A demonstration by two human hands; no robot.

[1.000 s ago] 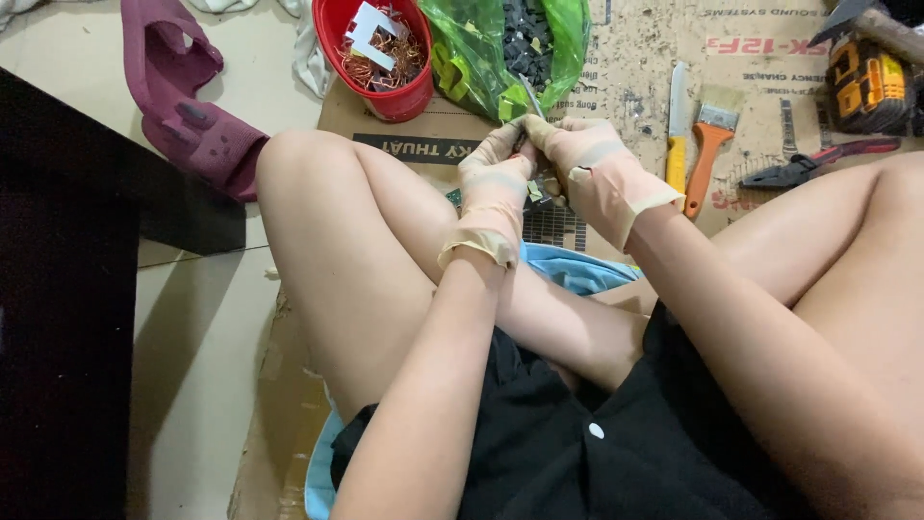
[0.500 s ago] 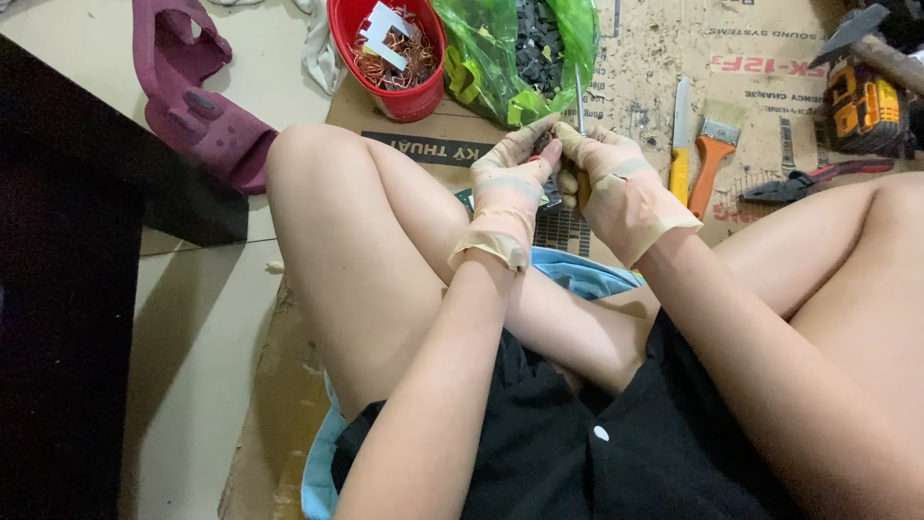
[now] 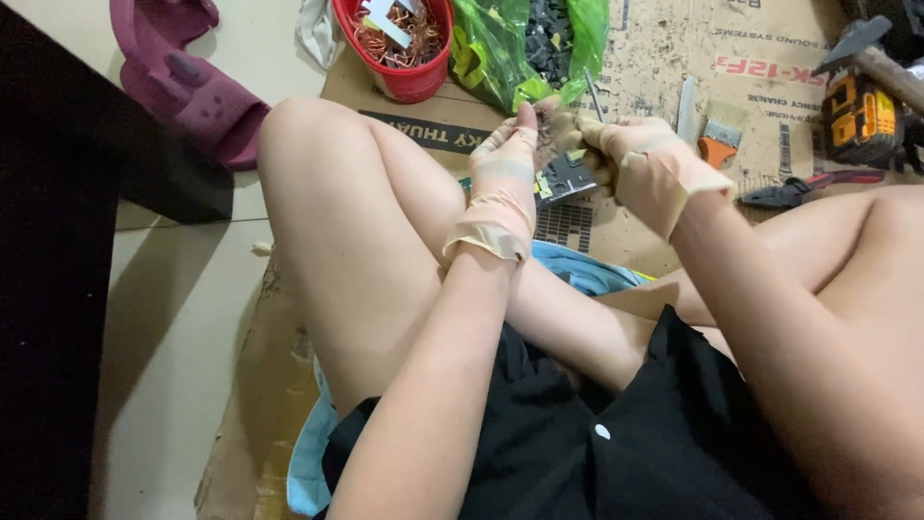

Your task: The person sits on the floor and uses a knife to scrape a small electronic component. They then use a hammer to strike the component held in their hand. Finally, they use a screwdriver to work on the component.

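I sit on the floor with both hands in thin beige gloves, raised in front of my knees. My left hand (image 3: 508, 169) pinches a small dark part (image 3: 551, 123) with its fingertips. My right hand (image 3: 647, 166) grips the same small part from the right and also holds a thin metal tool (image 3: 593, 94) that points up. Below the hands lies a dark electronic piece (image 3: 564, 181) with a grid-like vent on the cardboard (image 3: 770, 106).
A red bucket (image 3: 404, 82) of copper wire and a green plastic bag (image 3: 500, 48) of dark parts stand at the back. A paintbrush (image 3: 720, 140), pliers (image 3: 808, 188), a hammer (image 3: 866, 48) and a yellow tool (image 3: 861, 116) lie to the right. Purple slippers (image 3: 188, 82) lie left, beside a dark furniture edge (image 3: 58, 241).
The view has drifted a little between frames. My hands stay together on the small part, fingers shifting slightly; the thin tool stands out above my right hand now.
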